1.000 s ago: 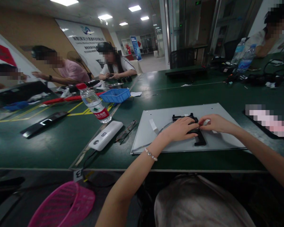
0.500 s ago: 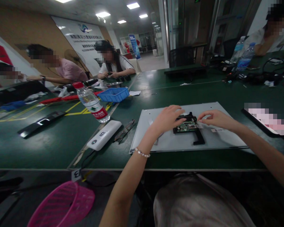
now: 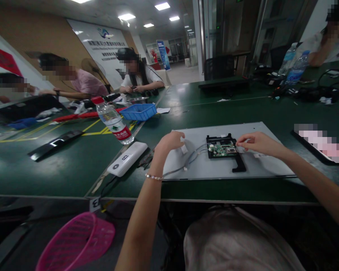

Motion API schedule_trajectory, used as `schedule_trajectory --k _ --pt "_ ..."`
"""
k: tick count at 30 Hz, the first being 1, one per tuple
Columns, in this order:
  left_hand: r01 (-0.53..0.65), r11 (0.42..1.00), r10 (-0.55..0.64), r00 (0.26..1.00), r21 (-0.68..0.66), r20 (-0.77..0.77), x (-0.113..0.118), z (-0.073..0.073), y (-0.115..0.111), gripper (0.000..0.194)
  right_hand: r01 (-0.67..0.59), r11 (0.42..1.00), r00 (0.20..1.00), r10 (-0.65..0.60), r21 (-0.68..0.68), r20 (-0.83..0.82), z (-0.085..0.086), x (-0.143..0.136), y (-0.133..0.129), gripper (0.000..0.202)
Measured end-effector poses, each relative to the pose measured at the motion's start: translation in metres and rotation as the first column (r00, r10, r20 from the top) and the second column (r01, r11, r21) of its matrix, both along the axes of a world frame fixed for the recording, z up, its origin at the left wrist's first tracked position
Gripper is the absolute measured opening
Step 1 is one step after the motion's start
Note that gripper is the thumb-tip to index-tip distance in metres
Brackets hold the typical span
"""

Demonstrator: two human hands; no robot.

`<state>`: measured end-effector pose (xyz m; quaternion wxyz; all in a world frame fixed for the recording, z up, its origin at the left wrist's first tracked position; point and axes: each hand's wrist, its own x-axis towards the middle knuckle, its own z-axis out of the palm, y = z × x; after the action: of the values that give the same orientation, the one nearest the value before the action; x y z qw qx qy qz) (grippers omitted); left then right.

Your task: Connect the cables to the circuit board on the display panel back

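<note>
A green circuit board (image 3: 219, 150) in a black plastic frame (image 3: 239, 164) lies on a flat pale-grey panel (image 3: 197, 134). Grey cables (image 3: 192, 156) with white tags run from the board's left side to the panel's front left. Over the panel's left edge is my left hand (image 3: 171, 143), its fingers curved and apart, with a white tag (image 3: 184, 149) just beside the fingertips. My right hand (image 3: 261, 145) is at the board's right edge, thumb and fingers pinched together. Something small and whitish shows at those fingertips, too unclear to name.
Left of the panel are a white power bank (image 3: 127, 159), glasses (image 3: 146, 160) partly behind my arm, a water bottle (image 3: 115, 122) and a blue tray (image 3: 139, 112). A phone (image 3: 322, 145) lies to the right. A pink basket (image 3: 101, 233) stands below the table edge. Several people sit around.
My left hand has moved left, off the board to the panel's left edge, uncovering the board and cables. My right hand stays at the board's right edge. The view has shifted slightly.
</note>
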<state>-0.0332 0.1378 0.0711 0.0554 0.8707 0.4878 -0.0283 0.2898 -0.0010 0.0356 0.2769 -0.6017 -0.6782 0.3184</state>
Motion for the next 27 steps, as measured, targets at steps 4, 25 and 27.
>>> schedule_trajectory --k 4,25,27 --pt "-0.022 1.0 0.022 0.997 -0.008 0.072 -0.005 0.0 0.002 0.031 0.0 1.0 1.0 0.0 -0.014 0.008 0.001 0.002 0.0 0.035" --pt "-0.013 0.976 0.096 0.922 -0.218 0.376 -0.004 -0.007 -0.031 0.016 -0.149 0.836 0.944 -0.039 0.528 0.328 -0.007 -0.1 -0.05 0.035" --pt "-0.028 0.995 0.061 0.934 -0.099 0.352 -0.003 -0.005 -0.035 0.018 -0.223 0.827 0.928 0.019 0.516 0.371 -0.006 -0.112 -0.048 0.041"
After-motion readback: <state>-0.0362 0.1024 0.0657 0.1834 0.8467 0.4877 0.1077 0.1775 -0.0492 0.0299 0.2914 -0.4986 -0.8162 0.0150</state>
